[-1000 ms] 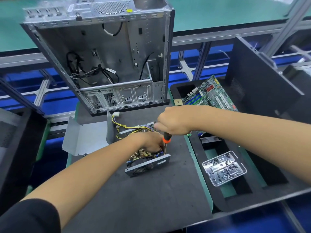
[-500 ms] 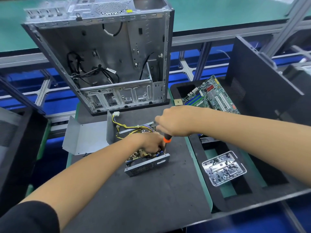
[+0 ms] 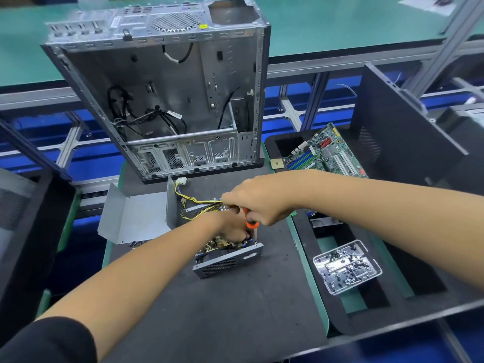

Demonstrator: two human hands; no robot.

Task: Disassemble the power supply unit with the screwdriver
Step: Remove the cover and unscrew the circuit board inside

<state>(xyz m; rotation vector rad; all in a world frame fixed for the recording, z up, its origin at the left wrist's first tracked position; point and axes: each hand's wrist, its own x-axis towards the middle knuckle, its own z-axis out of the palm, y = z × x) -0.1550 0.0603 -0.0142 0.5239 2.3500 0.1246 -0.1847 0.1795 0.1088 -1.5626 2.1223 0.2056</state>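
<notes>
The power supply unit (image 3: pixel 227 262) lies open on the dark mat in the middle, its circuit board and yellow wires (image 3: pixel 193 199) exposed. My left hand (image 3: pixel 231 226) reaches into the unit and grips its inner parts; its fingertips are hidden. My right hand (image 3: pixel 258 200) is above it, fingers curled round the orange-handled screwdriver (image 3: pixel 251 223), which points down into the unit's right side. The screwdriver's tip is hidden.
An empty grey computer case (image 3: pixel 167 95) stands behind the unit. The removed metal cover (image 3: pixel 133 218) lies to the left. At right, a motherboard (image 3: pixel 324 153) sits in a black foam tray, and a clear tray of screws (image 3: pixel 347 267) lies nearer me.
My right hand with the screwdriver has shifted slightly left and tilted over the unit. My left hand stays inside the unit.
</notes>
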